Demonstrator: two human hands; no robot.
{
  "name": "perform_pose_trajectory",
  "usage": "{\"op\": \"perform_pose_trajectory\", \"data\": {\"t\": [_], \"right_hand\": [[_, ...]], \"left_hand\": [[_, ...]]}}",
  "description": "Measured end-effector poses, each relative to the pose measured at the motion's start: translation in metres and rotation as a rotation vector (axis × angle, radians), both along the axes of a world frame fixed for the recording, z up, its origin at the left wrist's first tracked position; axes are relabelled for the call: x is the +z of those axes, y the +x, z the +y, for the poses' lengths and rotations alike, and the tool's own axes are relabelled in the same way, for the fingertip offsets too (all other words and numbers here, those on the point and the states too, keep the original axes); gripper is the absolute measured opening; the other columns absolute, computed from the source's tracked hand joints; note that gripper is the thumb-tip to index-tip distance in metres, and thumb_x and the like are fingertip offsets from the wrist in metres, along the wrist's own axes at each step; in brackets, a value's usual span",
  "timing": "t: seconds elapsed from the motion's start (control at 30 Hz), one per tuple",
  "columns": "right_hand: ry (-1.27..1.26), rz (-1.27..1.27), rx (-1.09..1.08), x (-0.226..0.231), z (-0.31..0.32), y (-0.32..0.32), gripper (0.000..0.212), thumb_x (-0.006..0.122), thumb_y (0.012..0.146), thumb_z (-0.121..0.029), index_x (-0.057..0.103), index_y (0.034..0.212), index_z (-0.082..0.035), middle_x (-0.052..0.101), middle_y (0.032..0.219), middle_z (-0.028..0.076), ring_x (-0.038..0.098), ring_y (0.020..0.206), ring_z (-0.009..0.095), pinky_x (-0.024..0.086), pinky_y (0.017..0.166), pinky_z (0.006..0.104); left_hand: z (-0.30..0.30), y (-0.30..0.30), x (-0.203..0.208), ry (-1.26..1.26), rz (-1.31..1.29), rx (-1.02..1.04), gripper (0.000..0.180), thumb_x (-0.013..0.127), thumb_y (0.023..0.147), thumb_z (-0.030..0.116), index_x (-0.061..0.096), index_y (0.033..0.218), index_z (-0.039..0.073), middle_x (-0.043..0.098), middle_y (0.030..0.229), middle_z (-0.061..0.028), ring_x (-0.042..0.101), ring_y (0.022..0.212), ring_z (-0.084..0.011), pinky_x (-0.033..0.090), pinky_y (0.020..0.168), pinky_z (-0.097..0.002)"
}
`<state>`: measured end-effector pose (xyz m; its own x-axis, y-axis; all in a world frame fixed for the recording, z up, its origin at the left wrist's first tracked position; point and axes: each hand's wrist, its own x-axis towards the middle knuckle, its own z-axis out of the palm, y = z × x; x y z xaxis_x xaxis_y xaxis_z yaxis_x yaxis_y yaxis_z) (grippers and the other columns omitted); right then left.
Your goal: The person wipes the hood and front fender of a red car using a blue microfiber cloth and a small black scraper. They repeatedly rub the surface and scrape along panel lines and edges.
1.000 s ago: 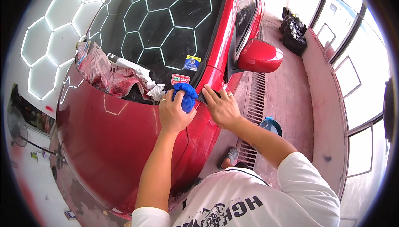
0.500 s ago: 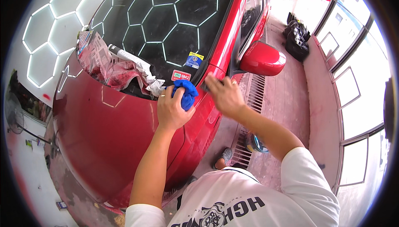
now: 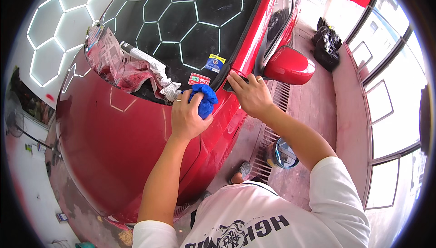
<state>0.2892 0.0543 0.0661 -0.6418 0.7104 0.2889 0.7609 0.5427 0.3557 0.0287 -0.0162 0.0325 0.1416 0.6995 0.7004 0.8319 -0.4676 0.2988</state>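
My left hand (image 3: 187, 120) is closed around a crumpled blue cloth (image 3: 207, 101). It rests at the rear right corner of the red car's hood (image 3: 118, 143), just below the windshield (image 3: 181, 16). Farther right, my right hand (image 3: 254, 97) presses its stretched fingers on the red panel at the foot of the windshield pillar (image 3: 250, 34). A small dark flat piece (image 3: 230, 86) shows under those fingers; its kind is unclear. Crumpled newspaper (image 3: 131, 73), dusted red, lies along the windshield's base left of the cloth.
The red side mirror (image 3: 290, 65) juts out beyond my right hand. Below my right forearm, a bucket (image 3: 282, 153) stands beside the slotted floor grate (image 3: 261, 164). A black bag (image 3: 326, 48) sits by the right wall, near the windows.
My right hand, blurred earlier, has shifted slightly up the panel and shows sharply. My left hand keeps the cloth in about the same place. More of the bucket shows.
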Motion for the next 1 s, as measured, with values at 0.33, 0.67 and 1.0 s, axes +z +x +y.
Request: {"op": "perform_pose_trajectory", "data": {"t": [0.33,0.67,1.0], "right_hand": [[0.068,-0.070,-0.012,-0.014,-0.012,-0.014,0.068,0.062,0.102,-0.022,0.051,0.168,-0.010,0.052,0.174,0.008,0.064,0.114,0.028,0.056,0.098,0.0475],[0.046,-0.016,0.004,-0.011,-0.016,-0.023,0.063,0.063,0.105,-0.029,0.054,0.163,-0.008,0.057,0.169,0.008,0.065,0.117,0.029,0.056,0.100,0.0483],[-0.056,-0.112,-0.004,-0.012,-0.041,-0.037,0.062,0.055,0.111,-0.032,0.050,0.166,-0.005,0.051,0.173,0.014,0.066,0.120,0.031,0.054,0.104,0.0506]], "left_hand": [[0.003,-0.004,-0.004,0.017,-0.014,-0.004,0.063,0.093,0.069,0.021,0.069,0.126,0.013,0.066,0.119,-0.0159,0.068,0.106,-0.0411,0.057,0.087,-0.0541],[0.001,-0.004,-0.003,0.003,-0.020,-0.010,0.063,0.093,0.069,0.020,0.069,0.126,0.012,0.066,0.121,-0.0163,0.068,0.107,-0.0421,0.057,0.089,-0.0552],[-0.001,-0.003,0.000,-0.016,-0.028,-0.011,0.061,0.094,0.069,0.021,0.069,0.124,0.012,0.066,0.120,-0.0171,0.068,0.106,-0.0430,0.057,0.090,-0.0548]]}}
